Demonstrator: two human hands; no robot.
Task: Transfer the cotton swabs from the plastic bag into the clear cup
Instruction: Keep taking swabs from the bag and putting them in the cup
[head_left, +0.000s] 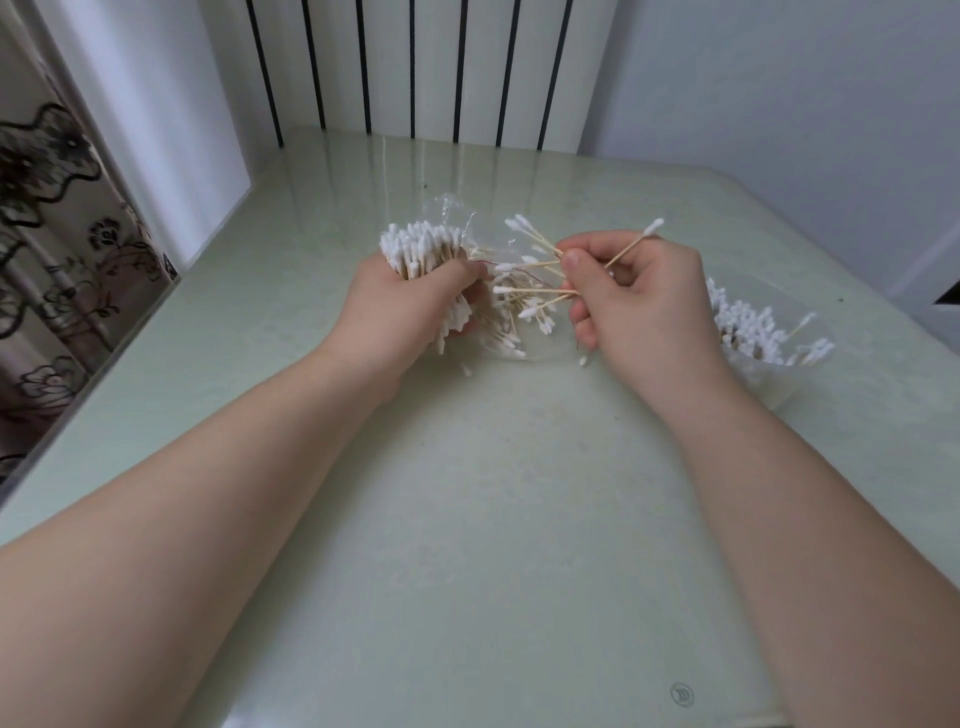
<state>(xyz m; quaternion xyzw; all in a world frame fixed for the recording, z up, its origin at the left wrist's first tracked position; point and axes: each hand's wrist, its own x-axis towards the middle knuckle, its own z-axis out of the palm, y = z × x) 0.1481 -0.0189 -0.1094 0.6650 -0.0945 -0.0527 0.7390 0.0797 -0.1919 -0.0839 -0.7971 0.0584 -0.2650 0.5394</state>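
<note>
Head view, live: my left hand (410, 306) is clamped round a thick swab bundle (421, 249), well left of the cup (774, 387), with white tips fanning up out of my fist and more poking out below it. The bag (457, 213), clear and crinkled, shows behind the bundle on the side nearer the cup; whether my fingers trap the plastic too, I cannot tell. My right hand (639, 306) is just beside the cup, in front of it, thumb and fingers pinching a few swabs (535, 260) whose tips splay away from the cup toward the bundle, while one stick juts up past my knuckles. My hands are close, not touching. The cup stands on the table (493, 493), partly hidden behind my right wrist and packed with more cotton tips pointing up. Far behind the cup, a radiator (415, 67) lines the wall.
</note>
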